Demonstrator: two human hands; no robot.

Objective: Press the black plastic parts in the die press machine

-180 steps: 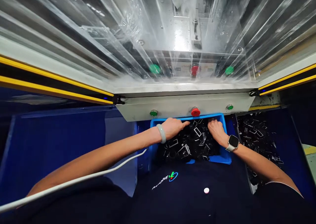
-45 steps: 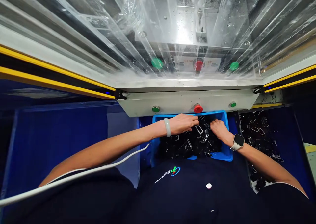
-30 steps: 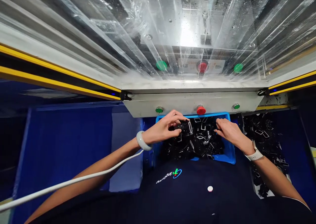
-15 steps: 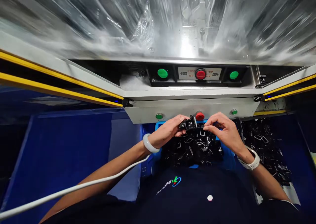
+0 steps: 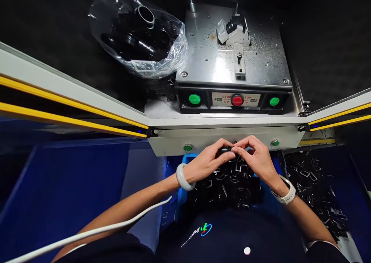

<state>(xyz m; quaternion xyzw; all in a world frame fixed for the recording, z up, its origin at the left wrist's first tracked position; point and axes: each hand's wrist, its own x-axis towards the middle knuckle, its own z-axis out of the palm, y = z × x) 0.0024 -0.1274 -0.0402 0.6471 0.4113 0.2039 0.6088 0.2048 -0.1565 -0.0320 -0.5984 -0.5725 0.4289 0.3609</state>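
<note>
Clamping a black part [image 5: 224, 150] in the grip of the left hand [image 5: 206, 162], pinching its right end with the right hand [image 5: 258, 160], all just over the far side of a blue bin [image 5: 181, 199]! Looks like the step of handling one small piece two-handed; seems to call next for a light, even pinch, with much of it hidden. Down into that blue bin: crammed with loose black parts [image 5: 232, 189], some with pale rectangular edges. Out right to a second heap [image 5: 315, 182]; cannot make out its container. Up past a green button [image 5: 194, 99] and a red button [image 5: 237, 100] to a metal plate [image 5: 203, 68], bearing a metal fixture [image 5: 241, 38] loaded with a black piece [image 5: 231, 26]. Left to a clear plastic bag [image 5: 177, 58], stuffed with black tubular pieces [image 5: 139, 43], showing one pale ring [image 5: 151, 16] on top.
</note>
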